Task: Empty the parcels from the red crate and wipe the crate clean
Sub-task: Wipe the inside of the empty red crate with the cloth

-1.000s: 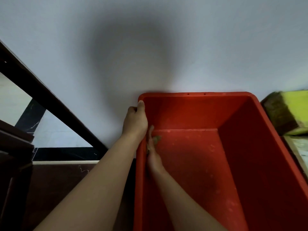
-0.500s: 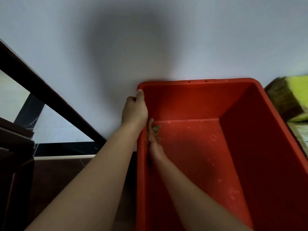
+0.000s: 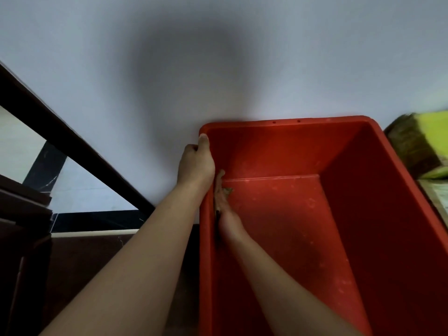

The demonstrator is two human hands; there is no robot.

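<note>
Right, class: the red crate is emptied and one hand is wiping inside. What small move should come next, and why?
Probably slide the right hand and the cloth it presses against the left inner wall down onto the floor of the red crate, where pale smudges show. The left hand grips the rim, so the crate should stay steady.

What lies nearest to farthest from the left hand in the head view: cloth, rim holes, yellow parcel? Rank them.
1. The cloth, just right of the left hand, inside the crate.
2. The rim holes, on the far edge, to the right.
3. The yellow parcel, outside the crate, far right.
</note>
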